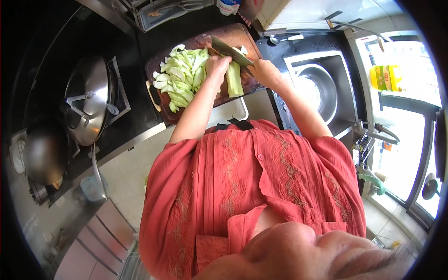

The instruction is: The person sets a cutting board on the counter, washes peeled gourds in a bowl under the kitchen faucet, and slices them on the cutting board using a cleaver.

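Note:
On a dark reddish cutting board [247, 38], my right hand [267, 73] grips the handle of a cleaver [229, 51], its blade slanting up to the left. My left hand [217, 66] has its fingers curled together beside the blade; what they press on is hidden. A long pale green vegetable piece [234, 80] lies between my hands, below the blade. Left of my left hand spreads a pile of pale green slices [181, 74]. A few small pale bits rest just beyond the blade.
A lidded pan [88, 100] sits on the stove at left, with a dark wok [44, 151] nearer me. At right, a metal basin [322, 91] is in the sink [344, 70]. A white tray [231, 111] is below the board's near edge. A yellow bottle [386, 78] stands by the window.

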Demonstrator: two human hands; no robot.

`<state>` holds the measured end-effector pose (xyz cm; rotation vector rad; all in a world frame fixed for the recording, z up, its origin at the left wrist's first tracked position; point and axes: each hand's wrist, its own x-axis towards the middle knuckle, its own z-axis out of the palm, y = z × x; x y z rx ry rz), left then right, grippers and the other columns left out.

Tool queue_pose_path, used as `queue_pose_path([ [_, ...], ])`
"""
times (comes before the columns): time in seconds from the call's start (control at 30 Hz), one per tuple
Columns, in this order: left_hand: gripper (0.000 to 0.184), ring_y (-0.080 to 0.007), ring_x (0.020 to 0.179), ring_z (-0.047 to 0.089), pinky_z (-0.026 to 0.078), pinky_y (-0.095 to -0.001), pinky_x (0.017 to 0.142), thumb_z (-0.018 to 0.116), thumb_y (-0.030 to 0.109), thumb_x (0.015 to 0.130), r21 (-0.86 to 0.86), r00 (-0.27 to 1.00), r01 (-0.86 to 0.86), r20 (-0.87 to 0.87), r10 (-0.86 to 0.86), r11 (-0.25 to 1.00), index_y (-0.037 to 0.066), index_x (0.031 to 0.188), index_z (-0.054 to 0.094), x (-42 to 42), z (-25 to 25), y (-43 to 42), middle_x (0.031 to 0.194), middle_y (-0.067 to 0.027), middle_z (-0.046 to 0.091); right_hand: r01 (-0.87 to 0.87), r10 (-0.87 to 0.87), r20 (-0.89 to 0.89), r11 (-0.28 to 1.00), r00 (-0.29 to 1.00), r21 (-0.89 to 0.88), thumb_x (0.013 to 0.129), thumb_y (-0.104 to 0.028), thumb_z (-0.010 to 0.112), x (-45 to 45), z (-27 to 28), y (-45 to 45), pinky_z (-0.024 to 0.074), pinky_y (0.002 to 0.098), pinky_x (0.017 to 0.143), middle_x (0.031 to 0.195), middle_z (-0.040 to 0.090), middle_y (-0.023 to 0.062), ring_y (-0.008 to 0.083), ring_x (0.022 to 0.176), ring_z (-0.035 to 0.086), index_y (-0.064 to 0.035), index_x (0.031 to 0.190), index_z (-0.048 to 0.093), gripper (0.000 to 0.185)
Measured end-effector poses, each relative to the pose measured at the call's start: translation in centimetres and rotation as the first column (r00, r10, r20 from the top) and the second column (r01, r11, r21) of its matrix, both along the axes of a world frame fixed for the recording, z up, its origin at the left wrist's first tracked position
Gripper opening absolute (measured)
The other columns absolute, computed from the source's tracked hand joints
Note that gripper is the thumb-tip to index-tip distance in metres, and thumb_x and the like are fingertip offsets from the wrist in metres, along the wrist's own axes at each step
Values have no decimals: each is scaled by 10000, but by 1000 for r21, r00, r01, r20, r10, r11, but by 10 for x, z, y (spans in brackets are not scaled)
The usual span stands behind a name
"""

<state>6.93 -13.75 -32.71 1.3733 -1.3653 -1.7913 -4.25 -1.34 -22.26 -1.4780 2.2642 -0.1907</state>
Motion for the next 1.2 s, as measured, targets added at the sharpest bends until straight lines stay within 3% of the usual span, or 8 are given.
queue_pose_path([
  [0.23,198,-129,445,469,325,-297,376,678,174,707,31,999,-32,41,30,999,6,796,623,8,15,9,595,-48,542,5,-8,35,997,999,74,894,-349,490,-4,18,5,495,465,779,842,643,246,404,871,623,28,867,656,413],
  [0.33,238,-135,488,501,355,-293,399,671,204,720,55,989,59,131,-66,997,2,839,634,10,25,11,645,-69,579,-61,61,-9,998,998,-20,889,-307,508,-11,-44,0,495,483,718,809,623,270,425,777,620,30,816,641,370],
  [0.4,253,-194,652,608,468,-322,618,686,200,670,-38,993,11,121,-6,999,-22,791,671,12,32,15,727,-109,663,43,-44,-10,998,999,-54,893,-311,505,17,-13,4,507,476,710,791,630,259,417,789,627,27,813,647,375],
  [0.6,256,-178,619,596,464,-320,578,699,234,659,-251,937,237,315,-152,939,-4,728,634,31,31,35,691,-104,646,11,-12,-69,1000,998,-25,884,-228,518,14,6,10,530,423,684,775,662,195,345,772,662,-4,868,646,258],
  [0.67,203,-160,577,559,441,-299,518,685,165,694,99,996,74,33,-78,992,-14,763,618,28,32,40,686,-69,603,-42,28,-175,997,984,-72,861,-164,523,24,23,24,538,405,658,733,661,178,323,747,670,-10,836,626,187],
  [0.8,186,-193,606,597,493,-319,553,648,158,730,220,998,37,-62,-24,975,-19,778,616,21,30,35,728,-101,614,-135,136,-253,991,958,21,843,-126,525,34,42,37,541,403,660,737,662,173,301,750,677,-21,833,605,132],
  [1.07,239,-208,663,607,481,-339,618,592,131,711,88,999,25,42,-29,996,-80,802,658,26,32,38,766,-142,651,-4,-15,-215,996,977,-85,864,-127,466,49,-25,13,538,430,660,761,654,205,352,748,665,-18,851,579,158],
  [1.2,268,-204,653,603,475,-335,605,641,174,705,102,997,31,71,-38,994,-78,796,657,24,21,35,748,-133,649,-18,18,-109,1000,994,0,846,-124,493,38,21,18,539,422,706,800,666,202,335,785,672,1,849,631,187],
])
